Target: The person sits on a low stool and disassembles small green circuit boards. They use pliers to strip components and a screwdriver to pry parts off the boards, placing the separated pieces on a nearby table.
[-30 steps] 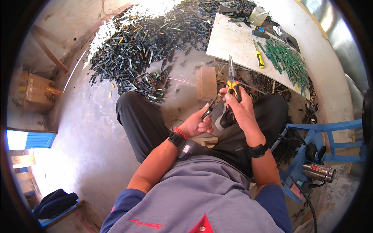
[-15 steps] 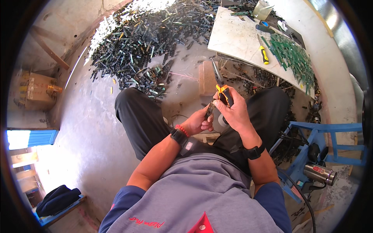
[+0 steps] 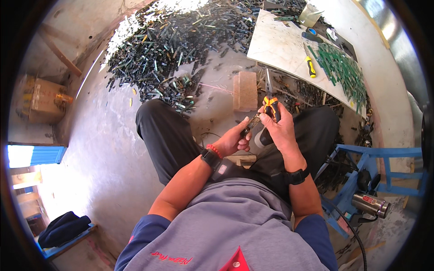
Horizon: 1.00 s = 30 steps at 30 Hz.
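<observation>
My right hand is closed around long-nosed pliers with orange and black handles, their metal jaws pointing away from me. In my left hand, a short dark strip-like piece is pinched between thumb and fingers. Its far end reaches to the right fingertips; whether they grip it too I cannot make out. Both hands are above the gap between my knees. Just beyond them a reddish brick-like block rests on the floor.
A large heap of dark strips spreads over the floor ahead. At right, a pale board bears green strips and a yellow-handled tool. A blue chair frame and steel flask stand close on my right; a cardboard box is left.
The pliers have swung to the right and now point more straight ahead. My right hand has shifted slightly right, while my left keeps its hold on the dark strip.
</observation>
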Each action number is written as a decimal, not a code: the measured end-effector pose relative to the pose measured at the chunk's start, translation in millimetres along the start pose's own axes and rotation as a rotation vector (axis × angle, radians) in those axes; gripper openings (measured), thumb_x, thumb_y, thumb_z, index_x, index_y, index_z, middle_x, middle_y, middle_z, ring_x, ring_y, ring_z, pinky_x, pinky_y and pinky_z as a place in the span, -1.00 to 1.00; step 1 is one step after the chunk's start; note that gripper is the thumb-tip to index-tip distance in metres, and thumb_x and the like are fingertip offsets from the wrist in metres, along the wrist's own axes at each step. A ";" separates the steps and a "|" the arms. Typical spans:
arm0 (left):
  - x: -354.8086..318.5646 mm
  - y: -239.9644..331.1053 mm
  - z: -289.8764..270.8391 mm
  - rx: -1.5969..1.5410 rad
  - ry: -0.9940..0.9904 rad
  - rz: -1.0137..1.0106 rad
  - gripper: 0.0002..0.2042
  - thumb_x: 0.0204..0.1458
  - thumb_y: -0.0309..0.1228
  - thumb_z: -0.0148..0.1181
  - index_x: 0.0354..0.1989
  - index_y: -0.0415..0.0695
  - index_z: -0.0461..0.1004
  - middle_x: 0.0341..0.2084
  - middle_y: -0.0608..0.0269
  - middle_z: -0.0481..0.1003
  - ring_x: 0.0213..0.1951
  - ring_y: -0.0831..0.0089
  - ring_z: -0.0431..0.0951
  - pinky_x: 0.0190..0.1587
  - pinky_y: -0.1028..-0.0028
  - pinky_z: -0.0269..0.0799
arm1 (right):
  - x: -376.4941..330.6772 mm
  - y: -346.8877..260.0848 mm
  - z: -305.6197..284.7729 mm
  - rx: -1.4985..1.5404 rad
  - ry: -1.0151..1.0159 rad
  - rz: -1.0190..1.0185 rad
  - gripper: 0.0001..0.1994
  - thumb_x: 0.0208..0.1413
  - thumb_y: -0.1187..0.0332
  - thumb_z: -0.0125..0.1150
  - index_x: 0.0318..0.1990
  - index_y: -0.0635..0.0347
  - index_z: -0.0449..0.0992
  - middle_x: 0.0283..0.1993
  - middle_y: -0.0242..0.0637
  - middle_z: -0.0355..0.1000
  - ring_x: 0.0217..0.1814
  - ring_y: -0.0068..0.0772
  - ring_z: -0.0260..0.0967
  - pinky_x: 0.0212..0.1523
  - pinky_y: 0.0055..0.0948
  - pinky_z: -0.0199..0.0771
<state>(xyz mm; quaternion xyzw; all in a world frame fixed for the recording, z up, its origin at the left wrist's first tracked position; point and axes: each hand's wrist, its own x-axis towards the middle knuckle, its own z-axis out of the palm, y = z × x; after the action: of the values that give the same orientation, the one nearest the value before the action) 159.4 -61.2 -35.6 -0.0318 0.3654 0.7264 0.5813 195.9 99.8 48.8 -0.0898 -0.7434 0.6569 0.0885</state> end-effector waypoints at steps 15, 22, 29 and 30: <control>-10.5 7.4 9.9 0.028 0.039 0.054 -0.49 0.21 0.08 -0.20 -0.59 -0.10 0.29 -0.83 0.45 0.06 -0.75 0.56 0.01 -0.48 0.48 0.19 | 5.5 23.6 -14.7 0.372 0.077 0.321 -0.69 0.11 0.50 0.09 0.03 0.24 0.35 -0.13 -0.30 0.44 -0.13 -0.50 0.39 -0.18 -0.44 0.42; -14.4 9.0 12.0 0.061 0.085 0.033 -0.48 0.23 0.07 -0.23 -0.59 -0.11 0.28 -0.84 0.45 0.01 -0.75 0.55 -0.02 -0.51 0.49 0.14 | 6.4 29.0 -11.2 0.316 0.126 0.390 -0.73 0.10 0.43 0.13 -0.03 0.25 0.38 -0.18 -0.32 0.46 -0.29 -0.57 0.38 -0.26 -0.48 0.49; -15.4 8.6 12.7 0.070 0.091 0.046 -0.47 0.23 0.07 -0.23 -0.59 -0.13 0.28 -0.84 0.45 0.01 -0.75 0.55 -0.03 -0.53 0.49 0.10 | 7.8 33.9 -9.9 0.305 0.141 0.439 -0.76 0.10 0.42 0.13 -0.08 0.25 0.40 -0.20 -0.32 0.46 -0.32 -0.56 0.38 -0.29 -0.45 0.51; -15.7 8.8 14.0 0.082 0.097 0.056 -0.47 0.23 0.07 -0.23 -0.59 -0.13 0.28 -0.84 0.45 0.01 -0.75 0.55 -0.03 -0.52 0.48 0.11 | 8.2 33.2 -9.7 0.297 0.147 0.446 -0.77 0.10 0.42 0.13 -0.08 0.25 0.40 -0.20 -0.32 0.46 -0.32 -0.56 0.39 -0.30 -0.45 0.51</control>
<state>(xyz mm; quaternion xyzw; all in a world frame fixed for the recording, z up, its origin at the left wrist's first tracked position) 162.1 -66.6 -13.6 -0.0328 0.4233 0.7242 0.5433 191.0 115.2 17.1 -0.2845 -0.5924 0.7537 0.0076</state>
